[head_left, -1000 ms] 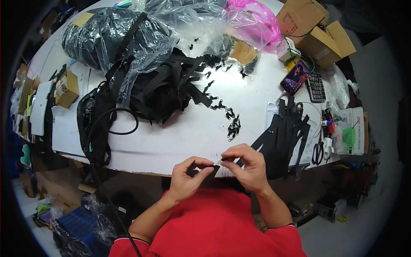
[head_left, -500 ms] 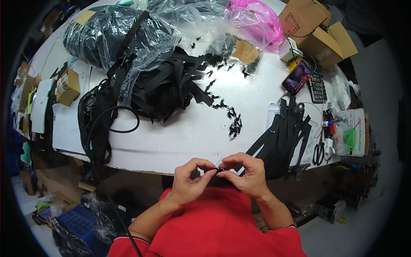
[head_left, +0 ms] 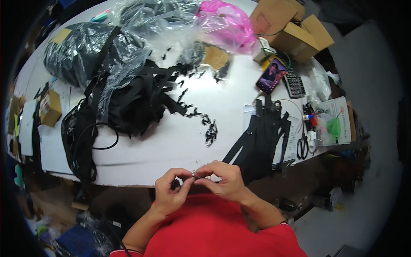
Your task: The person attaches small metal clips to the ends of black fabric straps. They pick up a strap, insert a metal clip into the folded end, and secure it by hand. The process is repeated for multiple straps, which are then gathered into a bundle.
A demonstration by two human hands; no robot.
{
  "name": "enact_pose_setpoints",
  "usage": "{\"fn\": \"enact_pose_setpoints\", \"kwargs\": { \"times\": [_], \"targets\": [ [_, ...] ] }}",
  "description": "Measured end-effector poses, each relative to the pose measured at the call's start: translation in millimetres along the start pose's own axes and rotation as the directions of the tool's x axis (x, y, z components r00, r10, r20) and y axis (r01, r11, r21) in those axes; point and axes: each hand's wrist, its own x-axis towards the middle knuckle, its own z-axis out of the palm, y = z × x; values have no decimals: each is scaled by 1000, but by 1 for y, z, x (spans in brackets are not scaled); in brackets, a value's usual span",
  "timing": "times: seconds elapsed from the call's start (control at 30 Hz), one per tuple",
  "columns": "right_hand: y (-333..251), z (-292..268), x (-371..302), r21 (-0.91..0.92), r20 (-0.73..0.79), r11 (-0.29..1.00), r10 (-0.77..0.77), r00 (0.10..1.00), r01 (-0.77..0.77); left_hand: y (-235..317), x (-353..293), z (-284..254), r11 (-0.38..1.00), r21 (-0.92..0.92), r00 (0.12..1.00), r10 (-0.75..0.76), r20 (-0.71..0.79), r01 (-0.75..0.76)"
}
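Note:
In front of my red shirt, at the table's near edge, my left hand (head_left: 173,190) and my right hand (head_left: 224,180) meet fingertip to fingertip. Both are closed in a pinch on a black zipper strip (head_left: 196,178); a dark bit of it also shows inside the left fingers. A tiny metallic piece glints between the fingertips, too small to make out. Beyond the hands lies a loose cluster of black zipper sliders (head_left: 211,133), trailing away toward the far side. Right of them, a bundle of black zipper strips (head_left: 257,141) hangs over the near edge.
A heap of black strips (head_left: 132,103) and plastic-wrapped black rolls (head_left: 85,51) fill the left. Farther back are a pink bag (head_left: 229,23) and cardboard boxes (head_left: 295,40). A phone (head_left: 271,76), calculator (head_left: 294,84) and scissors (head_left: 302,147) lie at right.
The whole view has shifted, so the table's contents sit farther left and the near edge lower. Both hands keep their pinch on the strip, with little change in pose.

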Motion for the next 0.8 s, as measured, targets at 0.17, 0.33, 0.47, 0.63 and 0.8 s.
{"fn": "enact_pose_setpoints", "kwargs": {
  "times": [0.17, 0.33, 0.47, 0.63, 0.8],
  "targets": [
    [-10, 7, -8, -39, -114, 994, -109, 987, 106, -7, 9, 1, 962, 67, 963, 267, -24, -265],
    [5, 26, -16, 536, 70, 740, 441, 895, -407, -7, 6, 3, 972, -40, 971, 228, -77, -231],
    [8, 34, -19, 658, 148, 612, 465, 873, -438, -10, 5, 5, 976, -117, 982, 172, -82, -181],
    [9, 36, -21, 752, 62, 581, 408, 911, -312, -10, 3, 6, 929, -370, 1000, -2, -4, 0],
    [9, 32, -18, 705, 83, 638, 358, 930, -309, -6, 2, 2, 875, -459, 988, -117, 104, 152]
  ]
}}
